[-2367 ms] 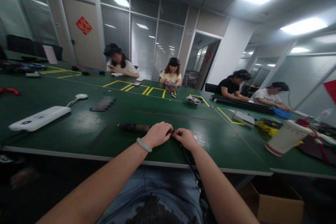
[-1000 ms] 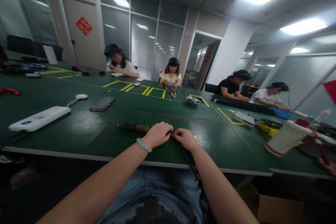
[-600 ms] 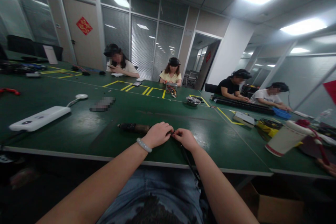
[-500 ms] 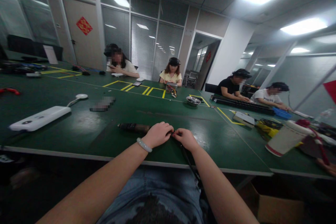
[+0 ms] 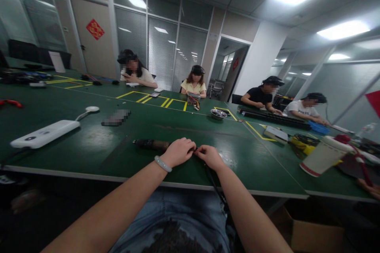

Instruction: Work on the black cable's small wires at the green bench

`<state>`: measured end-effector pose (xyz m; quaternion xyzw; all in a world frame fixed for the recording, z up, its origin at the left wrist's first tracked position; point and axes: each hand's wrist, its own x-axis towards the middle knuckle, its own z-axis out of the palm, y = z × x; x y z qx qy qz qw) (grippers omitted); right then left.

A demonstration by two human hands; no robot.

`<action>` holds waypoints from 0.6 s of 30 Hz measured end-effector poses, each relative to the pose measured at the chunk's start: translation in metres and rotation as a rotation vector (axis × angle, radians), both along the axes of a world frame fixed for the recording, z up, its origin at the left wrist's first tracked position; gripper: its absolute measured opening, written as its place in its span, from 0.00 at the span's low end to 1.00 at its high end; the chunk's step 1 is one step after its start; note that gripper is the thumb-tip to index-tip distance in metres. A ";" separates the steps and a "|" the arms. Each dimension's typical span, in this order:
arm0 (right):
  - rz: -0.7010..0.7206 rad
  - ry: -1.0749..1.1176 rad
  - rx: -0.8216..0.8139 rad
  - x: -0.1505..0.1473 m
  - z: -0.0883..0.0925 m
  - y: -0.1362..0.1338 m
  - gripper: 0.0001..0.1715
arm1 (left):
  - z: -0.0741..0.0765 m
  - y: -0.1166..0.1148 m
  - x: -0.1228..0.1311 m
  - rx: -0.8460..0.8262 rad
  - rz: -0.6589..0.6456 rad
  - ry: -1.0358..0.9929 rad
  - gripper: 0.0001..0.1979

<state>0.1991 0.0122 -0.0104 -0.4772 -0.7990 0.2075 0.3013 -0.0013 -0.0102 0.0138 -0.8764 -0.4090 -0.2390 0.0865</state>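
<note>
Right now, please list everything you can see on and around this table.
table: one, green, across the view
dark rod: one, brown-black, under left hand
black cable: one, black, over the near edge
flat device: one, white, left
metal bowl: one, silver, far centre
cup: one, white with red lid, right
cardboard box: one, brown, floor right
people: four, seated at far side
bracelet: one, pale, left wrist
left hand: one, curled on the rod
right hand: one, pinching the cable
</note>
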 end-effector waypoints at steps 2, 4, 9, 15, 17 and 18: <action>-0.003 -0.003 -0.003 0.000 0.000 0.000 0.11 | 0.000 0.000 0.000 0.001 -0.005 -0.007 0.05; -0.005 -0.001 -0.008 0.000 0.000 0.000 0.11 | -0.001 0.001 0.000 0.000 -0.007 -0.013 0.05; -0.002 0.010 -0.013 0.000 0.001 -0.001 0.11 | 0.000 0.000 0.000 -0.009 -0.005 -0.015 0.05; -0.001 0.004 -0.015 -0.001 0.003 -0.001 0.10 | 0.000 -0.001 0.001 -0.006 0.007 -0.008 0.06; 0.004 0.005 -0.017 -0.001 0.002 -0.001 0.09 | 0.001 -0.001 0.000 -0.004 0.005 -0.005 0.05; 0.004 0.005 -0.014 -0.001 0.002 -0.001 0.09 | 0.001 -0.001 0.000 -0.003 0.004 -0.004 0.05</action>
